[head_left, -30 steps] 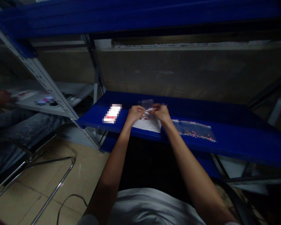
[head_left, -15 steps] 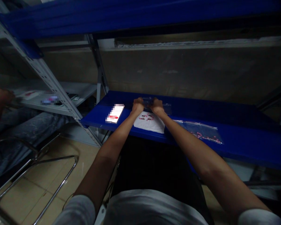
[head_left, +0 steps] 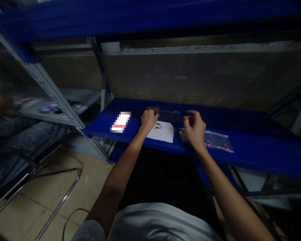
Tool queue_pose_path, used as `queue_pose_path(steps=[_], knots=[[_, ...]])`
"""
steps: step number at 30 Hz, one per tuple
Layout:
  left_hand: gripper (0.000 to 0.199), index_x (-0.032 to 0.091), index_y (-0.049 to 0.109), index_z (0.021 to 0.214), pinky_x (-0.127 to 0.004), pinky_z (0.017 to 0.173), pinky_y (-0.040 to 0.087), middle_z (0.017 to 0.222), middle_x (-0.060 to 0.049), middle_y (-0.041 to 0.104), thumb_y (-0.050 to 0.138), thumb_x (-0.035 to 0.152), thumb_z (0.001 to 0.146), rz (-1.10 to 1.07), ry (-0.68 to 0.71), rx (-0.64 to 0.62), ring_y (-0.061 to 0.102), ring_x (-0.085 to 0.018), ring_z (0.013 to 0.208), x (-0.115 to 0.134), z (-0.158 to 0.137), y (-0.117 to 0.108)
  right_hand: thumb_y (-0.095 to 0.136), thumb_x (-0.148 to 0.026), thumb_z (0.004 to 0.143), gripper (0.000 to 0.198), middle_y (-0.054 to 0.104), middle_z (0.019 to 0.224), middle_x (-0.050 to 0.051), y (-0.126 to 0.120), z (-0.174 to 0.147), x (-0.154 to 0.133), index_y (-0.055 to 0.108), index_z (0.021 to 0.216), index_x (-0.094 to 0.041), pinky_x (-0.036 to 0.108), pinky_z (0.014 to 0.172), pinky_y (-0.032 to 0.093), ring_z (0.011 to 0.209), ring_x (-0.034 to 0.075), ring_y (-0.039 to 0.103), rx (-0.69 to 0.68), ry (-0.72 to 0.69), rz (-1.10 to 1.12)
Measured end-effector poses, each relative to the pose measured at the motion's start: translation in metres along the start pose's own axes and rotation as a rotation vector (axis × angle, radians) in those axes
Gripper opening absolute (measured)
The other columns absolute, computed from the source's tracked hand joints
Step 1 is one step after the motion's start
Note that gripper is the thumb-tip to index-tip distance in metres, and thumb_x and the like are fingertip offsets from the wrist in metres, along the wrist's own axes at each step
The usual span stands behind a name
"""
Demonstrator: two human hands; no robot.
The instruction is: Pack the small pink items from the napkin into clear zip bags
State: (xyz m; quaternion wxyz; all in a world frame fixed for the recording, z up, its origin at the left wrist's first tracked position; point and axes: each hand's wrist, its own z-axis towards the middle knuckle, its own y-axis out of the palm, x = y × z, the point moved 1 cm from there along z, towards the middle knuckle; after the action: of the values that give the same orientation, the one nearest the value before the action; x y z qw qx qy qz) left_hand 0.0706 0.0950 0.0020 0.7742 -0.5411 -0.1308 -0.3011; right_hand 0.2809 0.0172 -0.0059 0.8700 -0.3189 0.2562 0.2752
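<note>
My left hand point(head_left: 149, 119) is closed, its fingers curled at the left end of a clear plastic bag point(head_left: 168, 115); what they grip, if anything, is hidden. Below that bag lies a white cloth point(head_left: 163, 134) with small pink and dark pieces point(head_left: 158, 126) on it, partly covered by my left hand. My right hand point(head_left: 196, 129) is raised to the right of the cloth, fingers bent but apart, holding nothing I can see. Under and beside it lie clear zip bags point(head_left: 218, 140) with small pink pieces inside.
A lit phone point(head_left: 120, 122), partly blurred out, lies on the left of the blue shelf point(head_left: 261, 147). Another blue shelf point(head_left: 150, 20) spans overhead. At left are a metal upright point(head_left: 50, 87), a chair frame point(head_left: 62, 197) and another person's hand point(head_left: 0, 102).
My right hand has left the clear bag and moved right, its fingers opening. My left hand stays at the bag's left end. The bag now lies flatter behind the cloth.
</note>
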Motion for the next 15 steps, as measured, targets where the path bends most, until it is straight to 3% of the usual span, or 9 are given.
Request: queue_pose_path(steps=[3,6,11,15], knots=[[0.028,0.02,0.078,0.116,-0.032,0.099,0.052,0.103,-0.009,0.073,0.059,0.035,0.101,-0.111,0.242,-0.123,0.069,-0.022,0.102,0.038,-0.031,0.01,0.052,-0.038,0.096,0.036,0.071,0.091,0.008,-0.033,-0.022,0.014,0.064,0.123,-0.017,0.033,0.069,0.049,0.08,0.023,0.067,0.207,0.074,-0.011],[0.033,0.02,0.077,0.122,-0.034,0.101,0.052,0.111,-0.011,0.07,0.065,0.04,0.098,-0.123,0.389,-0.241,0.066,-0.024,0.108,0.072,-0.063,0.029,0.05,-0.039,0.097,0.036,0.071,0.094,0.009,-0.049,-0.038,0.025,0.064,0.123,-0.016,0.034,0.072,0.05,0.082,0.024,0.068,0.268,0.124,-0.049],[0.029,0.019,0.079,0.114,-0.042,0.102,0.052,0.114,-0.014,0.067,0.068,0.039,0.095,0.002,0.412,-0.302,0.063,-0.03,0.113,0.093,-0.091,0.054,0.045,-0.038,0.099,0.034,0.072,0.1,0.012,-0.05,-0.047,0.031,0.066,0.117,-0.017,0.035,0.076,0.05,0.087,0.025,0.068,0.181,0.12,-0.097],[0.022,0.02,0.081,0.106,-0.042,0.099,0.054,0.11,-0.013,0.068,0.063,0.031,0.098,-0.024,0.389,-0.292,0.065,-0.029,0.106,0.091,-0.095,0.054,0.048,-0.037,0.095,0.03,0.072,0.095,0.011,-0.043,-0.037,0.029,0.069,0.108,-0.018,0.037,0.078,0.049,0.081,0.025,0.066,-0.024,0.079,-0.155]])
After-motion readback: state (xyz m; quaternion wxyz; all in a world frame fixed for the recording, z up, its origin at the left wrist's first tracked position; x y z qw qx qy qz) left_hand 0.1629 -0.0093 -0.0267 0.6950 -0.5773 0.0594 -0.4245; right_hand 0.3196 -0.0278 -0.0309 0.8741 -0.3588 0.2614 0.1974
